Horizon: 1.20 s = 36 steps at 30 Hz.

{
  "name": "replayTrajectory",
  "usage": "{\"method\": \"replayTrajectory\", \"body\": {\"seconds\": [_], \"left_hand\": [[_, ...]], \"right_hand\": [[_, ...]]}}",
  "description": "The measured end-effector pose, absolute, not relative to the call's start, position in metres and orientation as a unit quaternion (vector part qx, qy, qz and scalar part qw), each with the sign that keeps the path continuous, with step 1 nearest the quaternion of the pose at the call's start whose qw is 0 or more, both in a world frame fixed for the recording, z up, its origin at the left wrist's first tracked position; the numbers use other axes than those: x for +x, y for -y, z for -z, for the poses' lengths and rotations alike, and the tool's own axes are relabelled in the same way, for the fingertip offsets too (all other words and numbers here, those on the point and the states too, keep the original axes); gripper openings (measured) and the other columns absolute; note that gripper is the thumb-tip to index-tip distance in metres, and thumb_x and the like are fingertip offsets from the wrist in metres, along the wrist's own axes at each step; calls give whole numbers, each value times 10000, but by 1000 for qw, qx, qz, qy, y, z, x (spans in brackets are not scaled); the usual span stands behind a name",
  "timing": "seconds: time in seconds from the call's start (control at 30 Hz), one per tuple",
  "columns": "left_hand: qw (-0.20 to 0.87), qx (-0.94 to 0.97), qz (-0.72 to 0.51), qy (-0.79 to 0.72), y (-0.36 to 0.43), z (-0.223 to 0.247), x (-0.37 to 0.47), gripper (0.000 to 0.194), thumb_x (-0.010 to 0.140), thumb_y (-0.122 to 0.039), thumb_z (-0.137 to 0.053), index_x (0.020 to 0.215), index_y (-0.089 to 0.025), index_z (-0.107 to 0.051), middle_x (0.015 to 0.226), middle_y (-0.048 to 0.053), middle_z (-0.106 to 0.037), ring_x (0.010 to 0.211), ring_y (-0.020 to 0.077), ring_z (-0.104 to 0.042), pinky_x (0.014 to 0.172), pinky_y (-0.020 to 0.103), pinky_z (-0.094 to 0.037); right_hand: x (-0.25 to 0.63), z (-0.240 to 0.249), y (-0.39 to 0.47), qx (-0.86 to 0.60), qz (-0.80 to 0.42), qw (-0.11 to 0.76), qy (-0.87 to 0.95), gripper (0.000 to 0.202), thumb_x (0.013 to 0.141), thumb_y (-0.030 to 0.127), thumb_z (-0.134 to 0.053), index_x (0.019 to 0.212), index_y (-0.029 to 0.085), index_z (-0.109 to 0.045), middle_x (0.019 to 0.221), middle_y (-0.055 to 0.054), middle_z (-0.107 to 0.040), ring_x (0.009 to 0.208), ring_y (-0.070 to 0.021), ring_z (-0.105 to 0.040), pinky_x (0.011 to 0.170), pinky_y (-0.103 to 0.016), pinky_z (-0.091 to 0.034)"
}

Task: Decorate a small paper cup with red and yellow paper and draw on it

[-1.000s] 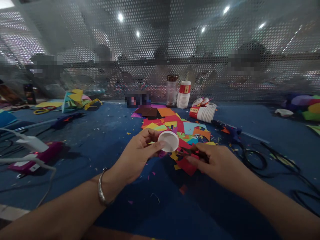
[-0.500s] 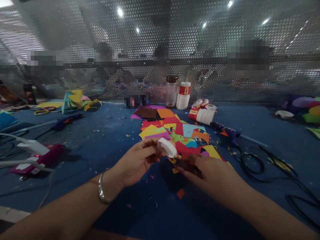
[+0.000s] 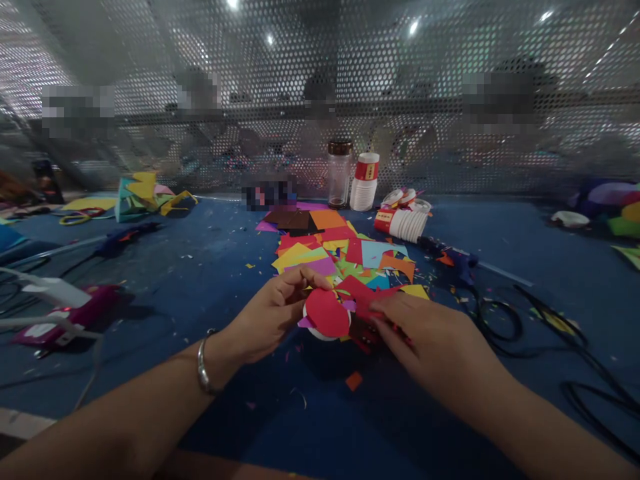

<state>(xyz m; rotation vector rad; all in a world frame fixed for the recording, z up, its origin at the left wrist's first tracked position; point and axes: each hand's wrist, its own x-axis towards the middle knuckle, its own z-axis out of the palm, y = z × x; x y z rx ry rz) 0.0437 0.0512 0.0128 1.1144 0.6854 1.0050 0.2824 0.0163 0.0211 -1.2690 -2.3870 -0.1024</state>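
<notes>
Holding the disc (image 3: 327, 313) in the left hand (image 3: 273, 317), pinching its left side narrowly between thumb and fingers. Keeping the disc in the middle of the scene, on the near side of the coloured paper (image 3: 377, 253), and showing its red face, with a white rim below and small purple tips (image 3: 304, 322) at left and right. Bending the fingers of the right hand (image 3: 425, 340) just beside the disc, over dark and red bits (image 3: 364, 333); not being able to tell if holding something there. Wearing a bracelet (image 3: 203, 365) on the left wrist. Seeing an orange scrap (image 3: 354, 381) on the near part of the blue table (image 3: 240, 427). Finding, on the far side, a clear jar (image 3: 339, 181) standing just left of an upright cup stack (image 3: 365, 185), and a lying stack (image 3: 401, 225) to their right, nearer. Noticing a glue gun (image 3: 457, 261) on the right, another gun (image 3: 125, 240) on the left, and, nearer on the left, a purple power strip (image 3: 97, 307) with a white plug (image 3: 60, 292). Facing a perforated wall (image 3: 280, 53) at the far end.
</notes>
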Motion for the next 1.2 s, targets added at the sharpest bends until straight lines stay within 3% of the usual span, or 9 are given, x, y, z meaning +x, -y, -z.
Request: {"method": "replayTrajectory", "body": {"seconds": [0.2, 0.43, 0.63, 0.93, 1.2], "left_hand": [[587, 621, -442, -274, -51, -7, 40, 196, 817, -322, -863, 912, -195, -749, 907, 19, -701, 794, 104, -638, 730, 198, -522], [467, 732, -428, -251, -47, -9, 40, 37, 936, -210, -716, 944, -186, -743, 968, 60, -730, 883, 140, -695, 794, 242, -560], [344, 798, -438, -231, -45, -16, 41, 171, 908, -65, -687, 955, -208, -768, 922, 47, -747, 857, 139, -699, 780, 250, -552], [351, 799, -423, -244, -41, -19, 41, 184, 901, -90, -694, 927, -247, -786, 919, 55, -782, 844, 172, -710, 771, 294, -541], [404, 785, -407, -235, -40, -22, 41, 215, 900, -60, -658, 924, -230, -787, 926, 55, -789, 887, 166, -711, 803, 274, -535]], "right_hand": [[274, -37, -7, -437, -145, 343, 819, 213, 992, 203, -524, 972, 211, -736, 827, 5, -776, 698, -115, -716, 618, -214, -525], [268, -35, -12, -456, -297, 319, 776, 228, 958, 299, -541, 885, 200, -733, 798, -15, -775, 656, -127, -677, 571, -218, -501], [266, -37, -12, -466, -352, 297, 756, 231, 933, 318, -557, 838, 198, -730, 707, 3, -700, 628, -113, -604, 561, -213, -451], [265, -35, -16, -471, -430, 279, 718, 107, 847, 286, -602, 817, 197, -654, 648, 33, -587, 531, -88, -459, 470, -205, -353], [263, -35, -14, -463, -479, 286, 689, 80, 804, 278, -586, 781, 202, -594, 651, 40, -550, 517, -80, -446, 445, -197, -338]]}}
